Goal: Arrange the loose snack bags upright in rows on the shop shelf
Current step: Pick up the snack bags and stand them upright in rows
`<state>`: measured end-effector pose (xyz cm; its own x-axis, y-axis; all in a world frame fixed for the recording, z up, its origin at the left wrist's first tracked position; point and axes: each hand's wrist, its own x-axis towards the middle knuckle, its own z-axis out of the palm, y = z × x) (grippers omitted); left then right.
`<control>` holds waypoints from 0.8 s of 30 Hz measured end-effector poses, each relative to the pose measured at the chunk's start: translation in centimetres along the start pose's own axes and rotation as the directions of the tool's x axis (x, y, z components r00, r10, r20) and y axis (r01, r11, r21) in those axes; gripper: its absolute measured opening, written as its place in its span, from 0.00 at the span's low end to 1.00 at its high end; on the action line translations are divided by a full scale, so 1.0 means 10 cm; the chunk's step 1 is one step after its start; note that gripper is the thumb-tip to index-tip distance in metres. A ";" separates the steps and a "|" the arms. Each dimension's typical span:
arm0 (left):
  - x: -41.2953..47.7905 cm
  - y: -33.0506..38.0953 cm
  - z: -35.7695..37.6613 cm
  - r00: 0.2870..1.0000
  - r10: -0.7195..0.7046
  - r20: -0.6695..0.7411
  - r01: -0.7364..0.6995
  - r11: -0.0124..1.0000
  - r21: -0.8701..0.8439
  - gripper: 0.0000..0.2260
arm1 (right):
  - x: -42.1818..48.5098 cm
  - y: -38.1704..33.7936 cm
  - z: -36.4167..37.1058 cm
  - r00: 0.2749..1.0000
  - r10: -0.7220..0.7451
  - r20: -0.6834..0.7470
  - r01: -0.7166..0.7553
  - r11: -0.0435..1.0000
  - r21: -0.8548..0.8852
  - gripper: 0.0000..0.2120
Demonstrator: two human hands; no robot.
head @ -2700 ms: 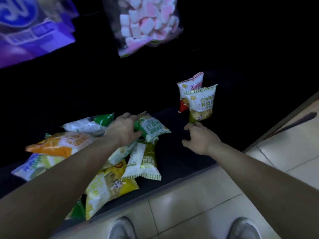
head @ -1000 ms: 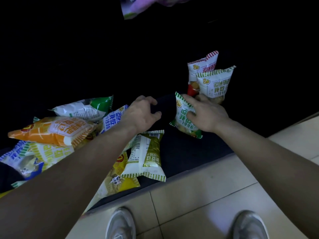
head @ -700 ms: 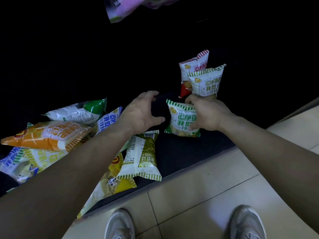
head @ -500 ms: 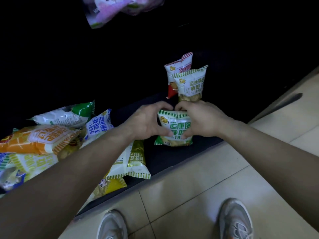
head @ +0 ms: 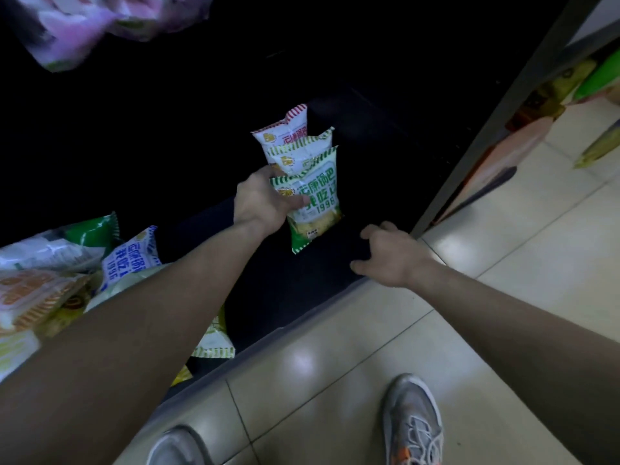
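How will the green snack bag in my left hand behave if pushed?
Probably light: the left hand holds the green snack bag by one edge. Its glossy film looks slippery. Tall on a narrow base, it may tip against the bags behind.

Left arm: we stretched it forward, nearly straight.
Left hand (head: 265, 203): our thumb and fingers pinched the green bag (head: 315, 213).
Right hand (head: 392, 255): we held it palm down, fingers loosely spread and bent.

The right hand (head: 391, 255) has released the green bag (head: 313, 199), now upright.
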<state>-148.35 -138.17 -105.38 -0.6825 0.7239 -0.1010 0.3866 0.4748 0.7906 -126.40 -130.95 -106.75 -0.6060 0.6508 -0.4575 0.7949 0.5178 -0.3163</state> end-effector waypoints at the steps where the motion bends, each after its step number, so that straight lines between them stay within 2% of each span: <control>1: 0.04 -0.01 0.07 1.000 -0.008 0.000 0.008 1.000 0.004 0.26 | 0.00 -0.02 0.04 1.000 -0.005 0.018 0.005 1.000 -0.015 0.32; 7: 0.21 -0.12 0.42 0.999 -0.035 -0.006 0.035 0.999 0.023 0.30 | 0.01 -0.13 0.26 0.997 -0.056 0.051 0.060 0.995 -0.081 0.34; 11: 0.26 -0.07 0.60 0.998 -0.050 -0.031 0.050 0.999 -0.007 0.29 | 0.01 -0.18 0.32 0.995 -0.073 0.065 0.078 0.993 -0.086 0.34; 16: 0.25 -0.04 0.67 0.996 -0.022 -0.090 0.031 0.994 0.102 0.28 | -0.01 -0.18 0.32 0.994 -0.075 0.077 0.081 0.993 -0.080 0.34; 19: 0.21 -0.02 0.65 0.991 0.063 -0.119 -0.037 0.978 0.208 0.29 | -0.03 -0.17 0.32 0.993 -0.077 0.086 0.084 0.993 -0.082 0.34; 24: 0.14 0.08 0.44 0.993 0.104 -0.061 -0.077 0.938 0.337 0.38 | -0.02 -0.27 0.25 0.992 -0.087 0.089 0.093 0.994 -0.062 0.33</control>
<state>-146.24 -134.62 -107.57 -0.6752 0.7374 0.0182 0.6244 0.5582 0.5463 -128.37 -133.88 -107.83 -0.6677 0.5515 -0.5001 0.7319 0.6091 -0.3055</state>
